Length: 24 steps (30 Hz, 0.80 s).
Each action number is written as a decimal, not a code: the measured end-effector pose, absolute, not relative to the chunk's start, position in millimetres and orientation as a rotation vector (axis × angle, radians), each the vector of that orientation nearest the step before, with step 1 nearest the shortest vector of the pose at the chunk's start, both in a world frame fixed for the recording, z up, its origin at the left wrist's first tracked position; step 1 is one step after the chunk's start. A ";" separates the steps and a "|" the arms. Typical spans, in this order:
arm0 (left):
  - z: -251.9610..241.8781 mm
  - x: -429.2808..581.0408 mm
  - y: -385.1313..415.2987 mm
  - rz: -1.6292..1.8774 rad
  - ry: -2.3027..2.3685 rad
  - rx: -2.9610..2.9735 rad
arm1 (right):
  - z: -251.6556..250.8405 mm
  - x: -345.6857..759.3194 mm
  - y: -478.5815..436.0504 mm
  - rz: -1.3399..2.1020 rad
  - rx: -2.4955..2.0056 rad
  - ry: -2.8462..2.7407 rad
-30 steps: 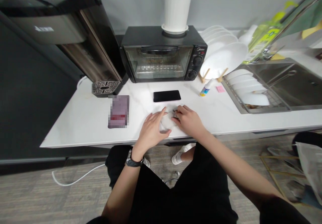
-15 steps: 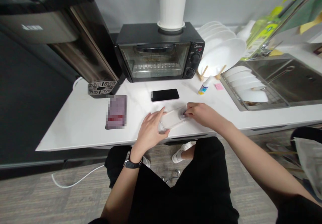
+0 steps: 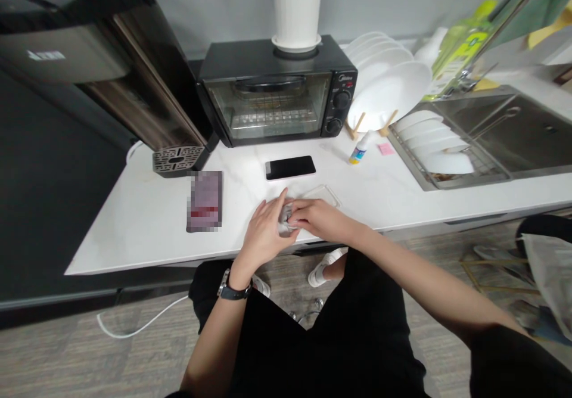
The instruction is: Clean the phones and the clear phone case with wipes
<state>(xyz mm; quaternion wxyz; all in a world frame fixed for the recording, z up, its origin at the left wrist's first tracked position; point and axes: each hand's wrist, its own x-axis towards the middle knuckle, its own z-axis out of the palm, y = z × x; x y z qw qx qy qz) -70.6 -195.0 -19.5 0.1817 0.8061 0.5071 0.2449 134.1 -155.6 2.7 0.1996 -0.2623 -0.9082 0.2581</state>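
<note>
A clear phone case (image 3: 329, 195) lies on the white counter near its front edge. My left hand (image 3: 267, 225) grips the case's left end, thumb on the near side and fingers on the far side. In my right hand (image 3: 318, 219), bunched fingers pinch a small greyish wad, perhaps a cloth or tissue (image 3: 285, 219), and press it on the left part of the case, close to my left hand. My right hand covers much of the case's middle. Just beyond it, a black-screened phone (image 3: 290, 168) lies flat.
A spray bottle (image 3: 358, 149) and pink sticky note (image 3: 385, 149) sit to the right. Behind are a toaster oven (image 3: 272, 106) and racked plates (image 3: 384, 97). A blurred-out purple item (image 3: 205, 201) and a drinks machine (image 3: 179, 158) stand left; a sink (image 3: 513, 130) lies right.
My right hand has slid the wad leftward along the case, from its right end to beside my left hand. My left hand keeps its grip. The view has shifted slightly.
</note>
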 end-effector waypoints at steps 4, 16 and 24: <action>-15.7 -69.2 -196.8 0.680 1.418 2.300 | 23.4 175.1 -151.5 0.671 -0.903 -2.655; -14.8 -71.0 -194.4 0.663 1.398 2.273 | -9.6 162.2 -142.7 -0.035 -1.350 -2.514; -22.4 -74.2 -194.5 0.659 1.420 2.320 | -0.3 132.5 -156.5 0.480 -0.820 -2.614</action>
